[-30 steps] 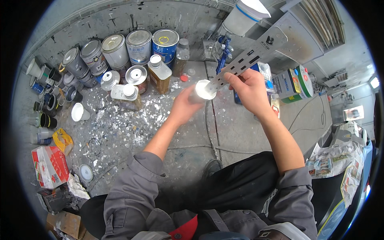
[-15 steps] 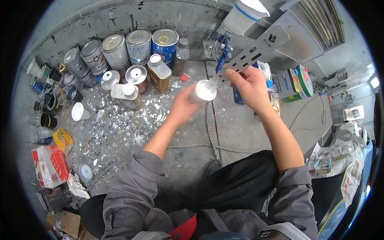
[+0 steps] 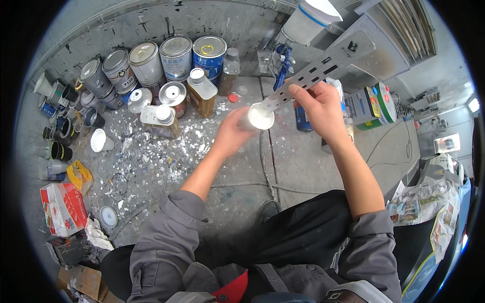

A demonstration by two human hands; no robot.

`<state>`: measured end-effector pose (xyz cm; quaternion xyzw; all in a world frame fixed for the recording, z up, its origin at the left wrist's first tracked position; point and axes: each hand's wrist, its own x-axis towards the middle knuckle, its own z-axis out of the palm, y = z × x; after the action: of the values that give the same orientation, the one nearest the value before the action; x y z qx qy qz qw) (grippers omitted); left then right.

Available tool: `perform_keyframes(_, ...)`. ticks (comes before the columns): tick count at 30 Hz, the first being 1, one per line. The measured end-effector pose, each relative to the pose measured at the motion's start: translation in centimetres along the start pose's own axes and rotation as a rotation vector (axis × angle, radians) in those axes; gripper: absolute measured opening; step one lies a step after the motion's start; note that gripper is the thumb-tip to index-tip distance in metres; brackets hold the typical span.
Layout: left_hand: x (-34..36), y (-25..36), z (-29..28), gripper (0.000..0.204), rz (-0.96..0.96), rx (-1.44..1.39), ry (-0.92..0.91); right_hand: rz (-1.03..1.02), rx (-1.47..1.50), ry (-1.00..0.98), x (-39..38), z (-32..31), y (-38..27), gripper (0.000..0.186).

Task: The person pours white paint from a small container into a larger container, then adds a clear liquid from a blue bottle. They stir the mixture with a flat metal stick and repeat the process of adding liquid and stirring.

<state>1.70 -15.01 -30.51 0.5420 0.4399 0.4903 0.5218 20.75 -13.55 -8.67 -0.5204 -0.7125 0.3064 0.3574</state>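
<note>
My left hand (image 3: 234, 132) is wrapped round a small cup (image 3: 271, 124) with white liquid in it, held above the floor. Between the thumb and fingers of my right hand (image 3: 321, 107) is a long, flat mixing stick (image 3: 323, 67) with rows of slots. It slants from the upper right down to the cup, its lower end inside the rim at the liquid. The fingers of my left hand behind the cup are partly hidden.
Paint cans (image 3: 175, 58) line the wall, with metal solvent tins (image 3: 202, 96) before them. A white cup (image 3: 102, 141) and a red box (image 3: 64, 209) are at left. A blue spray gun (image 3: 283, 65) hangs ahead; more containers (image 3: 371, 108) stand at right. A hose (image 3: 268, 171) crosses the speckled floor.
The mixing stick has shifted slightly, its upper end a little farther right, and my right hand has moved slightly with it. The cup and my left hand stay nearly in place.
</note>
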Motion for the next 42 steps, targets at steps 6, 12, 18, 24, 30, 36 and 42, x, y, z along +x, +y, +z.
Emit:
perform_keyframes(6, 0.1, 0.2, 0.2, 0.076, -0.026, -0.047, 0.013, 0.003, -0.044, -0.04, -0.4, 0.8, 1.1, 0.022)
perform_keyframes(12, 0.1, -0.5, 0.0, 0.076, -0.059, -0.042, 0.017, 0.038, -0.015, -0.069, -0.4, 1.1, 0.2, 0.022)
perform_keyframes(18, 0.2, -0.6, -0.1, 0.076, -0.026, -0.008, 0.002, 0.042, -0.041, 0.016, 0.0, 0.3, -0.4, 0.023)
perform_keyframes(24, 0.1, 0.0, 0.1, 0.078, -0.04, -0.055, 0.028, 0.023, -0.026, -0.029, -0.4, 1.1, 1.0, 0.023)
perform_keyframes(30, 0.2, 0.0, 0.0, 0.078, -0.062, -0.065, 0.019, 0.03, 0.021, -0.049, -0.4, 1.3, -0.1, 0.023)
perform_keyframes(36, 0.2, -0.2, 0.0, 0.079, 0.001, -0.024, 0.012, 0.021, -0.052, -0.001, 0.1, 0.5, 0.4, 0.022)
perform_keyframes(42, 0.3, 0.1, 0.2, 0.077, -0.044, -0.104, 0.021, 0.005, -0.029, -0.051, -0.4, 1.1, 1.0, 0.022)
